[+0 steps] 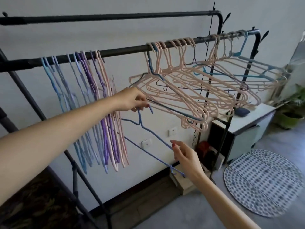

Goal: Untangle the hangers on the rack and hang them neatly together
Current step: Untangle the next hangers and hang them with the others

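Your left hand (132, 100) pinches the blue hanger (148, 129) by its hook, off the rail (125, 50); right hand (184, 157) relaxed, fingers touching its shoulder; steady it w/ right, hook it beside the tidy bunch (89, 104).

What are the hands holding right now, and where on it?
A blue hanger: left hand pinches its hook; right hand touches its lower arm.

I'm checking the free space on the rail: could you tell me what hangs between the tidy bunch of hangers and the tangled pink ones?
Nothing: in the head view the rail is bare between the tidy bunch and the pink tangle.
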